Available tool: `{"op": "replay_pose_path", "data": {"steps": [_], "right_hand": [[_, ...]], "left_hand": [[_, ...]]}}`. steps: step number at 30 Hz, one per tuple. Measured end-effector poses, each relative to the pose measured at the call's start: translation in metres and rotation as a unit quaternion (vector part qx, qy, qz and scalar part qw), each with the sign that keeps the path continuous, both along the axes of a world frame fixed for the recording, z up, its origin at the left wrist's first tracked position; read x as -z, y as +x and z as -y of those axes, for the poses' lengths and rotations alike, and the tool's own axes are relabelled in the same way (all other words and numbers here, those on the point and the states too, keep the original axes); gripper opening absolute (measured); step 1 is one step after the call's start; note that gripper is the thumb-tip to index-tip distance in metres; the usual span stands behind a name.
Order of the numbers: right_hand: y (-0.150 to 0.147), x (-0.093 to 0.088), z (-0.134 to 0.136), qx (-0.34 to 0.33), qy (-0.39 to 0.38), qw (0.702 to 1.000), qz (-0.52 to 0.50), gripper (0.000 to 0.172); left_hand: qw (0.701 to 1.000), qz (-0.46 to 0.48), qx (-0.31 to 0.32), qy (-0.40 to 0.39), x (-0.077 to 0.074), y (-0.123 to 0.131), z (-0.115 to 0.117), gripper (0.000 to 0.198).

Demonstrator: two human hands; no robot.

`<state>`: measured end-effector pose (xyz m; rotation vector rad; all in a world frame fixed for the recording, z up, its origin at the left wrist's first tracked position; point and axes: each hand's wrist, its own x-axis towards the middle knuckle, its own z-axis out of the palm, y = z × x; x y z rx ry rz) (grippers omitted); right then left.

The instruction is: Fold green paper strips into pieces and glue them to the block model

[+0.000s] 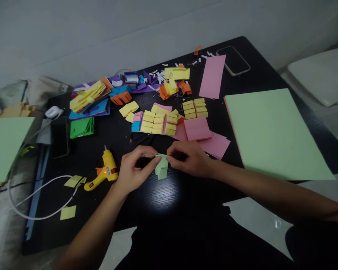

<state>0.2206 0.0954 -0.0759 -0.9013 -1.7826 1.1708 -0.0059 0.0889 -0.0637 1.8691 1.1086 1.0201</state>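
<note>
A small folded piece of pale green paper (162, 167) is held up between both hands over the near part of the black table. My left hand (137, 168) pinches its upper left side between thumb and fingers. On the opposite side, my right hand (189, 159) closes thumb and fingertips on the top right corner. Just beyond the hands lies a block of folded yellow paper pieces (157, 123), with a few pink and blue ones at its left end. To its right are a pink paper pad (197, 129) and a smaller yellow folded block (195, 108).
A yellow glue gun (108, 167) with a lit orange light lies left of my left hand. Large pale green sheets (273, 135) cover the table's right side. Paper scraps (157, 77) and folded stacks (88, 95) line the back. A white cable (42, 218) loops at left; phones (233, 60) lie nearby.
</note>
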Motion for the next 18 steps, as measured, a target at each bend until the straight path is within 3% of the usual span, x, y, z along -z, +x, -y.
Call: {"op": "replay_pose_path", "data": {"steps": [3,12,18], "right_hand": [[-0.0005,0.0019,0.0015,0.0,0.031,0.999,0.006,0.01],[-0.0016,0.0061,0.0052,-0.009,0.086,0.996,0.013,0.008],[-0.0035,0.0056,0.0069,-0.006,0.101,0.995,0.003,0.01]], "left_hand": [[0.998,-0.043,0.03,0.028,-0.0016,-0.0013,0.0006,0.008],[0.992,-0.09,0.066,0.057,-0.0062,0.0007,0.0033,0.013],[0.985,-0.119,0.058,0.11,-0.0087,0.0008,0.0036,0.01]]}}
